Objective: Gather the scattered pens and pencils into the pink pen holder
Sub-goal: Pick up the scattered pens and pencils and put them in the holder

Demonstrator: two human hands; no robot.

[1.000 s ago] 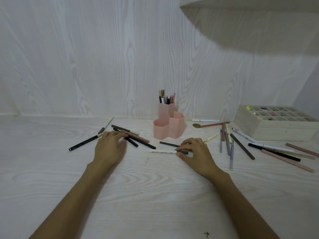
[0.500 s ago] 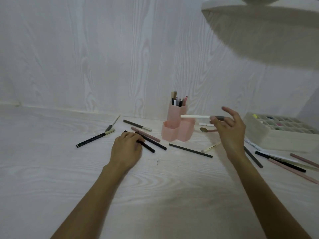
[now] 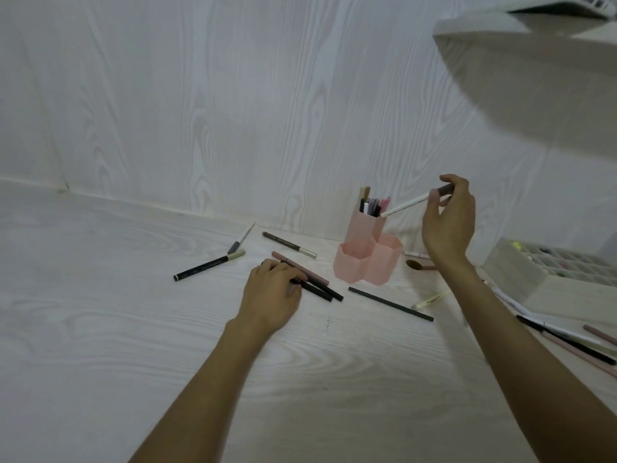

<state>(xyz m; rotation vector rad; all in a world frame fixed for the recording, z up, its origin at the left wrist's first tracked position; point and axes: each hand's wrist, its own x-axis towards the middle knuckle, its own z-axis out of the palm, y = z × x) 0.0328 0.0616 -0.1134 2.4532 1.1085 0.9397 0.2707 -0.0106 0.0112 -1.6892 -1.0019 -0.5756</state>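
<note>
The step in hand is the drop-in: the right hand [image 3: 449, 222] is raised beside the pink plastic pen holder of three joined hexagonal cups [image 3: 367, 255], pinching a slim white pen with a grey cap [image 3: 412, 203] by its capped end, the pen slanting down so that its white tip sits just at the rim of the tallest, rear cup. That cup already carries a bunch of upright pens and pencils [image 3: 372, 203]; the two lower front cups look empty from here. The left hand [image 3: 272, 297] lies curled on the pale wood-grain desk [image 3: 100, 329] to the left of the holder, its fingers closed over the ends of a cluster of dark and dusty-pink pens [image 3: 312, 282] — whether it has actually lifted any cannot be told. A long thin dark pencil [image 3: 390, 304] lies in front of the holder, more pens are scattered further left, and another heap sits well to the right by a pale compartmented organiser box [image 3: 547, 279]. The next move likely calls for tipping the white pen more upright and threading its tip into a gap among the crowded pens before letting go — otherwise it could catch on the rim and slide off.
</note>
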